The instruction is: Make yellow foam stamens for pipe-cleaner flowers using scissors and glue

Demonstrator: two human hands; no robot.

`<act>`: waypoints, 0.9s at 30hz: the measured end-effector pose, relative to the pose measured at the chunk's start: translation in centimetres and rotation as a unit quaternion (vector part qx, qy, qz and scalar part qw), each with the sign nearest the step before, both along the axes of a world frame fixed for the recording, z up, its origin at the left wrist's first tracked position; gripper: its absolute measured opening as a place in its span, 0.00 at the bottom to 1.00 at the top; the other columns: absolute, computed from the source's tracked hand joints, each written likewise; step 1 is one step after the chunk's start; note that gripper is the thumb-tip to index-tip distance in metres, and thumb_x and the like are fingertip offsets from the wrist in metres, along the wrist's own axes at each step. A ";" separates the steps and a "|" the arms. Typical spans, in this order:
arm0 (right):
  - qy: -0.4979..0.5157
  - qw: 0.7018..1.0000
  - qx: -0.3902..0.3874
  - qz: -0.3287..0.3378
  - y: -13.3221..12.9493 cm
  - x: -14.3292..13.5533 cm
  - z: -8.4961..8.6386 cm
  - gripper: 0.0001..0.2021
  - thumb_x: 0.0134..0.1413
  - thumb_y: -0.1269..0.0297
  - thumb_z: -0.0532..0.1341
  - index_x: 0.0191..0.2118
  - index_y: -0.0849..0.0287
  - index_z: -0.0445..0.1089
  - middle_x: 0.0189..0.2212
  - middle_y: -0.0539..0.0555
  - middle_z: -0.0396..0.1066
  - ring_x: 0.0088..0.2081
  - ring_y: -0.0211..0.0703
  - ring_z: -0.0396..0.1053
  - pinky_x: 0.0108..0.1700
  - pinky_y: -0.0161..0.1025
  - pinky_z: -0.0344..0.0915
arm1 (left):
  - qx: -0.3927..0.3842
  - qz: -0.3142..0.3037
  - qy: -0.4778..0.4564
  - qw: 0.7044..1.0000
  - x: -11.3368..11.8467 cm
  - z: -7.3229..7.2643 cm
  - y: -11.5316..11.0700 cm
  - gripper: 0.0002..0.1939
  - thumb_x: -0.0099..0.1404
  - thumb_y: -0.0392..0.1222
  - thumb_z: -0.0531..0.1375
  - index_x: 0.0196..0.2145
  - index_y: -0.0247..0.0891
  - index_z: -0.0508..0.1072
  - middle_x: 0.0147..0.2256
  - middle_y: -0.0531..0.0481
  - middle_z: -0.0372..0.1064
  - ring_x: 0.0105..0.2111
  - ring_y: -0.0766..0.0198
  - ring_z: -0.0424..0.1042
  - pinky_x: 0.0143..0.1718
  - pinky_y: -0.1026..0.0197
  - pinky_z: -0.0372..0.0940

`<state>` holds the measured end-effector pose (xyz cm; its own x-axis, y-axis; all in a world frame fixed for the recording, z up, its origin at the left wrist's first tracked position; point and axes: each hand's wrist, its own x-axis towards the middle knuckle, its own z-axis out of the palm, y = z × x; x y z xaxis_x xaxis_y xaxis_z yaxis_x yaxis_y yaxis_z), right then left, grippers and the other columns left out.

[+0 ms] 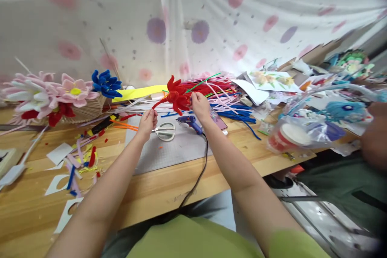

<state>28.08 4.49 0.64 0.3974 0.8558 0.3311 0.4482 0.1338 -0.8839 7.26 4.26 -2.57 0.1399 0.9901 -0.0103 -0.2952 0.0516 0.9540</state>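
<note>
Red pipe-cleaner flower [176, 94] is pinched between both hands above the grey mat [175, 149] — right hand [199, 107] closed at its head, left hand [148, 123] closed on its stem; fingertips are hidden. Beneath lie scissors [165, 132] and a blue glue gun [189, 122] on the wooden table [169, 189] — blurred clutter at right.

Single head-worn view, looking forward and down across the near edge of the bench [169, 193] toward its far edge; close range, both forearms entering from below.
</note>
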 end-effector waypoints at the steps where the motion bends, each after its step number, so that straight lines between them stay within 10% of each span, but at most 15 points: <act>1: 0.030 0.999 0.008 -0.015 0.1 1.1 0.2 0.17 0.59 0.52 0.49 0.25 0.57 0.59 0.19 0.46 0.61 0.24 0.35 0.61 0.30 0.34 0.57 | 0.003 0.004 -0.015 1.000 0.9 0.2 0.3 0.15 0.63 0.49 0.56 0.25 0.37 0.60 0.15 0.63 0.43 0.12 0.77 0.43 0.12 0.75 0.39; 14: 0.265 0.961 -0.030 -0.069 -3.8 11.4 -3.4 0.07 0.46 0.67 0.62 0.30 0.59 0.61 0.21 0.46 0.70 0.23 0.33 0.68 0.25 0.31 0.66 | 0.011 0.060 -0.080 0.995 12.1 3.3 5.7 0.16 0.69 0.42 0.48 0.23 0.37 0.57 0.12 0.62 0.44 0.11 0.77 0.43 0.12 0.72 0.38; 23: -0.004 0.955 -0.089 -0.281 -6.5 15.8 -11.1 0.16 0.53 0.54 0.53 0.21 0.56 0.58 0.15 0.46 0.57 0.21 0.36 0.55 0.27 0.37 0.52 | -0.009 0.012 -0.096 0.995 13.2 1.9 6.5 0.17 0.70 0.43 0.46 0.23 0.37 0.57 0.12 0.62 0.44 0.11 0.76 0.42 0.13 0.72 0.37; 27: 0.003 0.959 -0.089 -0.268 -7.2 16.8 -13.3 0.17 0.53 0.50 0.51 0.22 0.56 0.59 0.16 0.46 0.58 0.21 0.37 0.57 0.27 0.37 0.51 | -0.015 -0.002 -0.103 0.995 12.8 1.0 7.3 0.17 0.68 0.46 0.48 0.23 0.37 0.57 0.13 0.63 0.42 0.11 0.76 0.41 0.12 0.72 0.37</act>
